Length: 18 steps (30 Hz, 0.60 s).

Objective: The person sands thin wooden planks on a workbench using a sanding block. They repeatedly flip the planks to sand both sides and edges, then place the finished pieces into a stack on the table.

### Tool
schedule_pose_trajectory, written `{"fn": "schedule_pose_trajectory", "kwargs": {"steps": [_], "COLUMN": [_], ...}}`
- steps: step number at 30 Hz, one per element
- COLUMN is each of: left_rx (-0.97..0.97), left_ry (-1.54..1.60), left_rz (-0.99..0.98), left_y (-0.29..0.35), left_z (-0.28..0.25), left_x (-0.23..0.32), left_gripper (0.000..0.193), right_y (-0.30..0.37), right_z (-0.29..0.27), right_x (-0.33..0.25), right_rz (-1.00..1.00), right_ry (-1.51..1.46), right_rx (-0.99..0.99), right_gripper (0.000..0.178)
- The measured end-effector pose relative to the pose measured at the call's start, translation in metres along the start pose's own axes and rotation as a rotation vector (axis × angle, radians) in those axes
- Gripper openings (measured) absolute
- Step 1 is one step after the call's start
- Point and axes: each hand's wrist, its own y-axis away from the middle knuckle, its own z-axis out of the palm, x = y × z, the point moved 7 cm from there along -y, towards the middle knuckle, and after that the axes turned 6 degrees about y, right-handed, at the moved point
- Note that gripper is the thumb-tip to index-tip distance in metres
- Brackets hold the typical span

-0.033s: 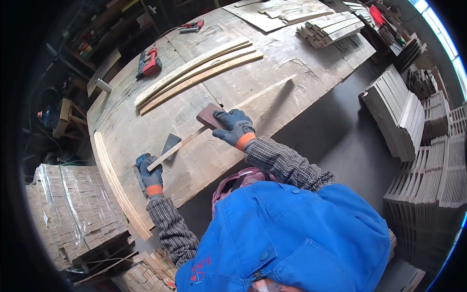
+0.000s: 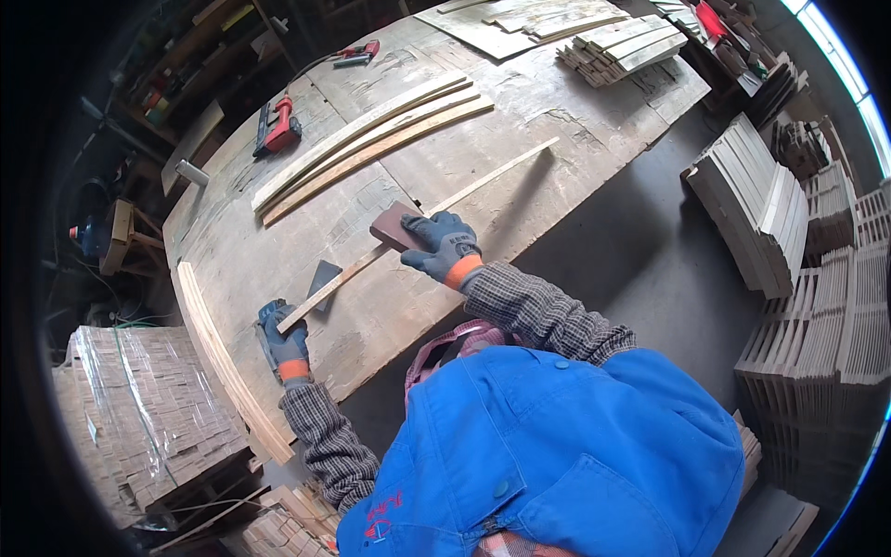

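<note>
A long thin wooden strip lies slantwise across the worktable. At its lower left end, my left hand, in a grey glove with an orange cuff, grips it; the fingers on the far side are partly hidden. My right hand, in a matching glove, is wrapped round a reddish-brown sanding block. That block rests on the strip near its middle. A flat dark grey piece lies beneath the strip, close to my left hand.
Three longer slats lie beyond my hands, with a red nail gun and another red tool farther off. Boards are stacked at the far right. Slats line the left table edge. Wrapped wood and piled panels flank the table.
The view has shifted slightly. My left hand sits a little lower against the strip's end; the right hand keeps its hold on the sanding block at nearly the same place.
</note>
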Motion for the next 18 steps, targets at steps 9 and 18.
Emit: {"fn": "schedule_pose_trajectory", "kwargs": {"steps": [9, 18], "left_rx": [0.235, 0.199], "left_ry": [0.187, 0.034], "left_rz": [-0.301, -0.348], "left_y": [0.022, 0.031], "left_z": [0.001, -0.006], "left_x": [0.023, 0.027], "left_gripper": [0.017, 0.017], "right_y": [-0.024, -0.092], "right_z": [0.001, -0.017], "right_x": [0.036, 0.234], "right_rz": [-0.033, 0.252], "right_ry": [0.039, 0.080], "right_rx": [-0.081, 0.001], "right_gripper": [0.069, 0.072]}}
